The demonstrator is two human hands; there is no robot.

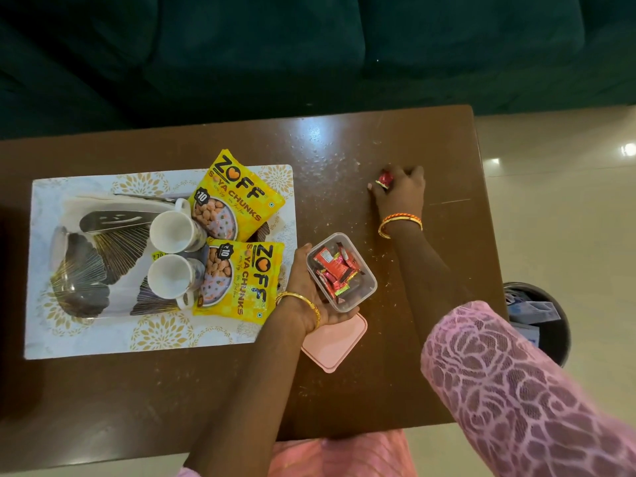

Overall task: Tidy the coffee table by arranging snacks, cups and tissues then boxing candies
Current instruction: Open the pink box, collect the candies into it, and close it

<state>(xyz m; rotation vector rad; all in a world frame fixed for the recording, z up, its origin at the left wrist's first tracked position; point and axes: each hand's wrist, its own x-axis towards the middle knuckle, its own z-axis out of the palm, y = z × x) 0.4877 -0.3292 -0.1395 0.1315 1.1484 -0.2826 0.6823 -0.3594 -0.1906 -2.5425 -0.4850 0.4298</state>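
Right now, head view only: the left hand is palm-up, fingers curled under and around a clear rectangular plastic box, holding it tilted just off the brown wooden coffee table; the box has several red-wrapped candies inside. Its wrist wears a gold bangle. Directly under that hand, a pink square lid lies flat on the table. The right hand reaches far across with the arm stretched out, palm down, fingertips pinching a single red candy at the table surface, well apart from the box. The right wrist has orange and gold bangles; the upper arm is in a pink lace sleeve. On the left side sits a white floral placemat, carrying two white cups lying side by side, two yellow soya chunk packets just beside the cups, and a grey patterned tissue holder. White crumbs are scattered over the tabletop. A dark bin stands on the floor beside the table's right edge, and a dark green sofa is behind.
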